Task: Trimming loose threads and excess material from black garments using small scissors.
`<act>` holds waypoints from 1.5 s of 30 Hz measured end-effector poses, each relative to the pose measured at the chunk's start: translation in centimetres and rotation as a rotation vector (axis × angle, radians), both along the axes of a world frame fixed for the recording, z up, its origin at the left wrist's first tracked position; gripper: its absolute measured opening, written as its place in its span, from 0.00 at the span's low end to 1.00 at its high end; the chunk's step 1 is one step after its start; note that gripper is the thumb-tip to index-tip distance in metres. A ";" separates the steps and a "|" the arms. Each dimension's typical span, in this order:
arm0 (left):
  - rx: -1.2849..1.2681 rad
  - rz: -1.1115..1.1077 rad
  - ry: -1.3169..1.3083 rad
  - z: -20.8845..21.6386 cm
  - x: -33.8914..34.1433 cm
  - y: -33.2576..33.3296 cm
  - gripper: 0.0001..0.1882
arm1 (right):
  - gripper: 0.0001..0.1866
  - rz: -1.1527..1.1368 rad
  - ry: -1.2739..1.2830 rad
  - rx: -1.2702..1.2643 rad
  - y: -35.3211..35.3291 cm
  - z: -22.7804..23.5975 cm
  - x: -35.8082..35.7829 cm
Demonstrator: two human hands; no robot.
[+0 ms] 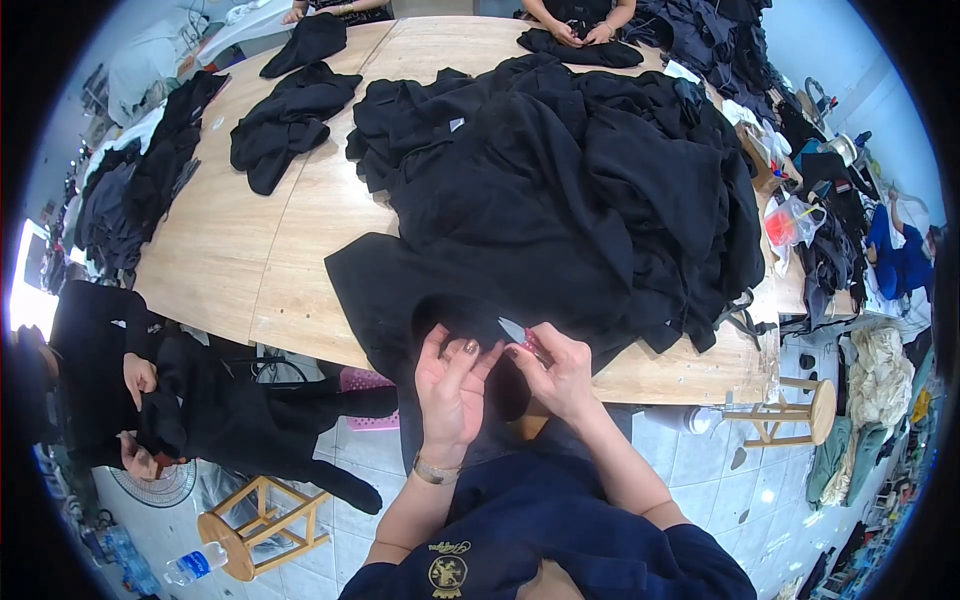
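Note:
A black garment is spread over the table's near edge, with a dark loop or opening of its cloth at my hands. My left hand is palm up, its curled fingers closed on the edge of that cloth. Close to its right, my right hand grips small thread snips with a reddish-pink handle. Their silver blade points up and left, over the black cloth near my left fingertips. Part of the handle is hidden inside my right fist.
A big heap of black garments covers the wooden table. Across it a person's hands rest on black cloth. At left another person's hands hold a black garment. Wooden stools and a water bottle are below.

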State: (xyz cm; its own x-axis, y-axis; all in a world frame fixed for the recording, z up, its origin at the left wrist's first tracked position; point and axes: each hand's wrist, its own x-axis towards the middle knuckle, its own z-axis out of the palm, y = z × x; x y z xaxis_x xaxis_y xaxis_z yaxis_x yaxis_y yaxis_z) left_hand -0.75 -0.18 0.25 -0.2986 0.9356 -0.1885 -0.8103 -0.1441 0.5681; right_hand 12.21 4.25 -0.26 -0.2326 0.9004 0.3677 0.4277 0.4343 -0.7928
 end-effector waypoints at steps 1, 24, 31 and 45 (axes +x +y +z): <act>-0.028 -0.013 -0.028 -0.1 -0.1 0.0 0.19 | 0.14 0.006 -0.010 0.036 0.1 0.0 0.0; 0.027 0.002 0.058 -1.0 0.3 -0.3 0.19 | 0.08 -0.007 0.480 -0.420 -0.5 0.1 -1.7; -0.001 0.031 0.091 0.1 0.7 -0.2 0.22 | 0.05 -0.024 0.494 -0.379 -0.2 -0.6 -1.8; 0.069 0.154 0.496 -1.0 1.6 -0.1 0.24 | 0.03 -0.030 0.130 -0.219 -0.9 1.2 -1.8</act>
State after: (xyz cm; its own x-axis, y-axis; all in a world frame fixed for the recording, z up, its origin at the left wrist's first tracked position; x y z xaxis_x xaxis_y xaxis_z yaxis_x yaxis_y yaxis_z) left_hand 0.90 -0.33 -0.79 -0.4714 0.8791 0.0711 -0.4126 -0.2910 0.8632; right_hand 10.45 3.34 0.95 -0.1678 0.9676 0.1887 0.3259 0.2351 -0.9157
